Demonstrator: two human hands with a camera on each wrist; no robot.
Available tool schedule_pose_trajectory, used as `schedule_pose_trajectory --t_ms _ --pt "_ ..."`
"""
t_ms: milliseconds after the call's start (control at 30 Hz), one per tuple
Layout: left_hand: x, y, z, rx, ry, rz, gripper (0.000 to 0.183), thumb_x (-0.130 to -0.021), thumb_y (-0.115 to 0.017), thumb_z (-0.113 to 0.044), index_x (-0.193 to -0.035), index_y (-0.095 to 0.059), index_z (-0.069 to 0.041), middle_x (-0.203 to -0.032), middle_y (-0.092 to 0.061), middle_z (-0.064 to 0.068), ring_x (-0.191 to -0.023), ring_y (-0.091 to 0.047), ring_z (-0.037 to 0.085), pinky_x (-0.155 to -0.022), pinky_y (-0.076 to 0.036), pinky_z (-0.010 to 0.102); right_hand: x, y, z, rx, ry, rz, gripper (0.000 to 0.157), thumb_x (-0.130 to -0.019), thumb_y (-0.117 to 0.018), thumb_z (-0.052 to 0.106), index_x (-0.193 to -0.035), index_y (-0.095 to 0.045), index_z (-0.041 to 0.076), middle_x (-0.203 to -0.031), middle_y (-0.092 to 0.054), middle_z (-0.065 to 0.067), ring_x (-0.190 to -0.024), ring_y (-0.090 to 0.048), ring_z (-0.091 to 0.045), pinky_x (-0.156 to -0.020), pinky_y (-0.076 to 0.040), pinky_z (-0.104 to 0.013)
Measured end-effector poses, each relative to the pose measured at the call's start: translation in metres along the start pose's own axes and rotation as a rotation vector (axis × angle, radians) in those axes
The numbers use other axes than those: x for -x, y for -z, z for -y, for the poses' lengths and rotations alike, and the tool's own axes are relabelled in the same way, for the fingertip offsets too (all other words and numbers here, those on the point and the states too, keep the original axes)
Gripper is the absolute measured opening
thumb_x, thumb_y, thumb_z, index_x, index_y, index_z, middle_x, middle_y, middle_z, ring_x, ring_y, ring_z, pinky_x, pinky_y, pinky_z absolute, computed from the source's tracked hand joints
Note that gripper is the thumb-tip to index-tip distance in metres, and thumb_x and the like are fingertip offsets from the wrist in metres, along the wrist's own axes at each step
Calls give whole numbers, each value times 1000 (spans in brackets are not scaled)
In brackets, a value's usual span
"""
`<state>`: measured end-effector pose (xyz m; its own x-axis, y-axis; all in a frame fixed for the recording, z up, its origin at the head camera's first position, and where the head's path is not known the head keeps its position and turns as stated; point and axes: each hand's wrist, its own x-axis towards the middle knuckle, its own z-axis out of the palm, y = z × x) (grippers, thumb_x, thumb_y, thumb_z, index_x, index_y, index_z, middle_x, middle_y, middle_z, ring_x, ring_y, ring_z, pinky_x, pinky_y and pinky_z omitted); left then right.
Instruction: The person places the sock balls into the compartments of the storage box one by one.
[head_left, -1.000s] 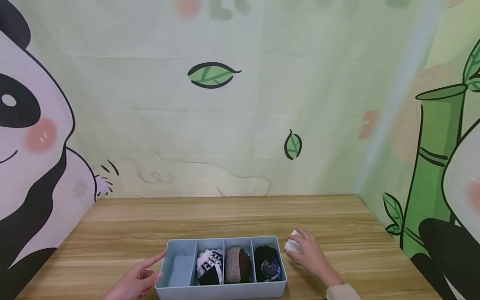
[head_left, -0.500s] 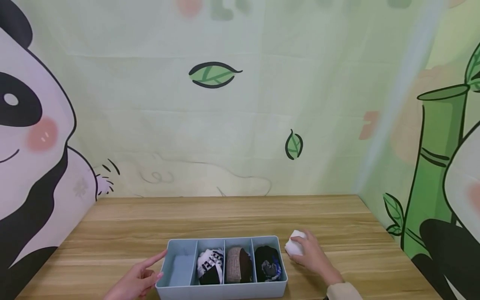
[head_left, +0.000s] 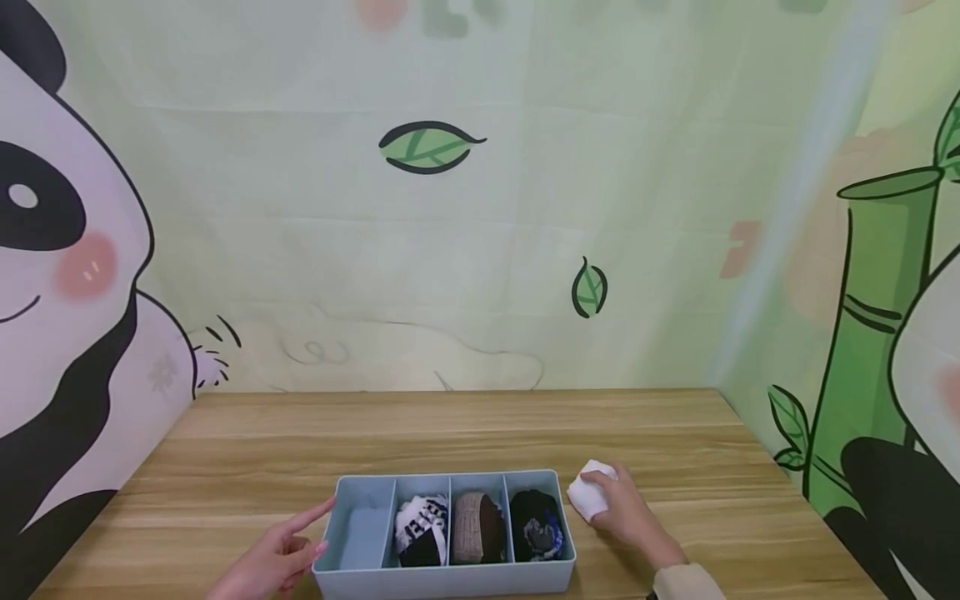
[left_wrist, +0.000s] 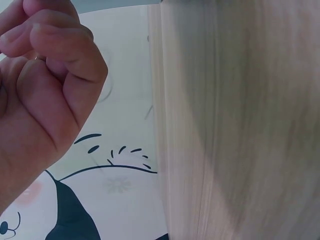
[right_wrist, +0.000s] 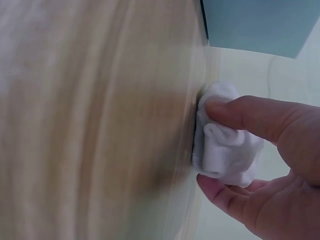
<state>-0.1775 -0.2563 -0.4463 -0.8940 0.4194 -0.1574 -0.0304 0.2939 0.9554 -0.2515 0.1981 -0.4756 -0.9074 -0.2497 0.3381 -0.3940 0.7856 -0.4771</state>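
A light blue box (head_left: 442, 579) with several compartments stands at the table's front. My left hand (head_left: 264, 560) is at its left side, the index finger stretched to the rim and the thumb by the left wall. The other fingers curl inward in the left wrist view. To the right of the box, my right hand (head_left: 626, 512) grips a rolled white sock (right_wrist: 227, 145) between thumb and fingers, low at the tabletop. Inside the box, from left to right after a bare compartment (head_left: 363, 529), are a black-and-white sock roll (head_left: 422, 529), a brown one (head_left: 477, 527) and a dark one (head_left: 536, 527).
The wooden table (head_left: 450, 429) runs back to a printed cloth backdrop (head_left: 480, 250) with leaves, pandas and bamboo. The box's right wall (right_wrist: 255, 25) is near the right hand's sock.
My right hand has turned a little and its grip around the white sock shows more of the roll, now slightly nearer the box. My left hand and the box stay put.
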Motion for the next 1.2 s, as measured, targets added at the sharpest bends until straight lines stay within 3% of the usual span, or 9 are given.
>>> schedule_pose_trajectory --t_ms 433,700,1000,1200 --pt "1 -1 2 -5 3 -9 66 -92 -50 -23 -140 -12 2 -58 -39 1 -47 -36 11 -46 -34 22 0 5 4 -44 -33 -63 49 -51 -77 -8 -98 -64 -1 -106 -45 -27 -94 -48 -39 -78 -41 -48" --pt "1 -1 2 6 14 -15 66 -92 -50 -23 -140 -12 2 -58 -39 0 -47 -35 11 -46 -33 22 -2 16 12 -84 -25 -173 46 -54 -76 -10 -98 -65 0 -111 -46 -29 -92 -51 -42 -72 -46 -45" --pt "1 -1 1 17 24 -11 66 -92 -49 -24 -140 -12 1 -59 -40 1 -48 -36 12 -47 -34 23 -8 23 24 -140 127 -325 41 -52 -72 -17 -91 -67 -5 -114 -49 -25 -72 -56 -26 -52 -46 -20" --pt "1 -1 -2 11 22 -11 66 -92 -50 -24 -140 -12 2 -59 -40 0 -48 -37 12 -47 -35 22 -11 22 38 -274 187 -322 42 -52 -72 -21 -91 -67 -6 -116 -48 -24 -69 -58 -27 -50 -46 -16"
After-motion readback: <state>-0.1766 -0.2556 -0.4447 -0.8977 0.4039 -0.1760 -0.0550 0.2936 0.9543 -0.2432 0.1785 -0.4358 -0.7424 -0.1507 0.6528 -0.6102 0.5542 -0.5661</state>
